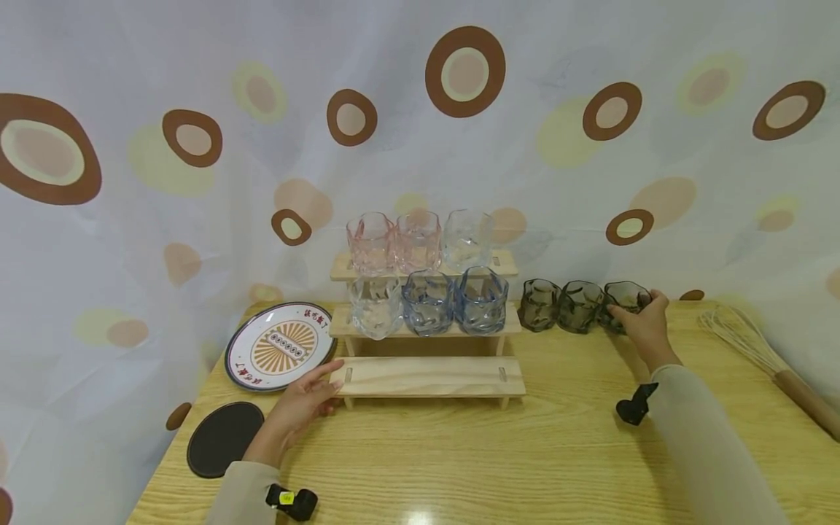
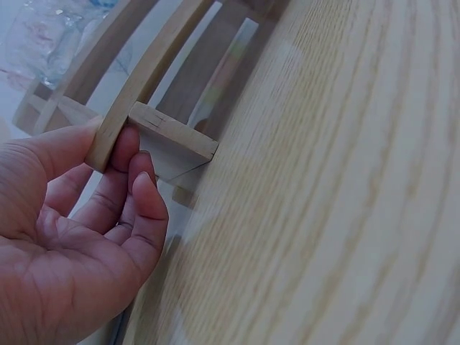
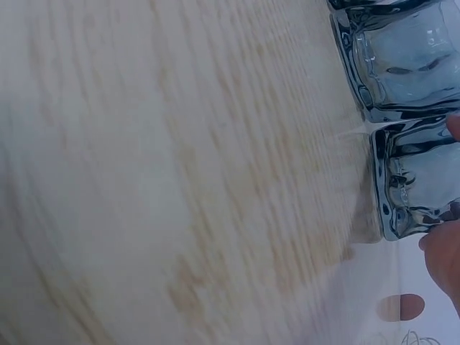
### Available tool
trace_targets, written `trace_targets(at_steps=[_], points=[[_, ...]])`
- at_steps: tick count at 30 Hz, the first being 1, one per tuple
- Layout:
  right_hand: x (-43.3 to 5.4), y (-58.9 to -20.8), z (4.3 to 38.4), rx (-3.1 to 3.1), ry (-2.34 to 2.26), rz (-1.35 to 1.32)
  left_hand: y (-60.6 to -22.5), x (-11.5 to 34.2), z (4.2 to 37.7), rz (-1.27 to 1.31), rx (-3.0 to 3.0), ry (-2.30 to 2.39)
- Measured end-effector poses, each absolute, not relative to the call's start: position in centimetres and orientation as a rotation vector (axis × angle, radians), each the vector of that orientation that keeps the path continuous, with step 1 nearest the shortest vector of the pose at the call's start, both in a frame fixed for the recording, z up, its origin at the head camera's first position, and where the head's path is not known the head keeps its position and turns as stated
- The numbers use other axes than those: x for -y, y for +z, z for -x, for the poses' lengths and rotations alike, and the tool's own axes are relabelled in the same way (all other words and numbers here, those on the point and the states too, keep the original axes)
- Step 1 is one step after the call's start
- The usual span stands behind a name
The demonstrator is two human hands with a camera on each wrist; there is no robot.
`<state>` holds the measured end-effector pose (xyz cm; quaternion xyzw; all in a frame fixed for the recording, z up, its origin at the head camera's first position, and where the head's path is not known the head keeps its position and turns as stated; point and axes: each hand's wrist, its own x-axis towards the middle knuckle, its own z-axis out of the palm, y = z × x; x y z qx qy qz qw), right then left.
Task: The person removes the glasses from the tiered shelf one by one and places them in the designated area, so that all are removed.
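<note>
A tiered wooden rack stands mid-table, and my left hand pinches the left end of its lowest shelf between thumb and fingers. In the left wrist view that shelf end sits in the grip. To the right, my right hand grips the outermost of three smoky grey glasses, thumb at the front and fingers behind. That glass stands on the table beside the other grey glasses. On the upper tiers are pink glasses, clear glasses and blue glasses.
A patterned plate lies left of the rack, with a black round coaster in front of it. At the far right lies a whisk with a wooden handle. A dotted curtain hangs along the table's back edge.
</note>
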<state>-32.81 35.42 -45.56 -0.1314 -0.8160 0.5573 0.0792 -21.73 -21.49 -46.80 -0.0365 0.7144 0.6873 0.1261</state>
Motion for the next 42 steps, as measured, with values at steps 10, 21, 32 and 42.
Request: trace_targets(at_steps=[10, 21, 32, 42], points=[[-36.2, -45.6, 31.5, 2.481, 1.607, 0.271, -46.7, 21.4, 21.9, 0.076, -2.068, 2.008], [-36.8, -45.2, 30.2, 2.505, 1.556, 0.209, -46.5, 21.3, 21.7, 0.099, -2.064, 2.007], [-36.2, -43.7, 27.9, 2.5, 1.486, 0.044, -46.6, 21.3, 21.7, 0.108, -2.07, 2.003], [-34.6, -41.8, 25.1, 2.497, 1.494, -0.183, -46.5, 21.4, 21.7, 0.105, -2.068, 1.994]])
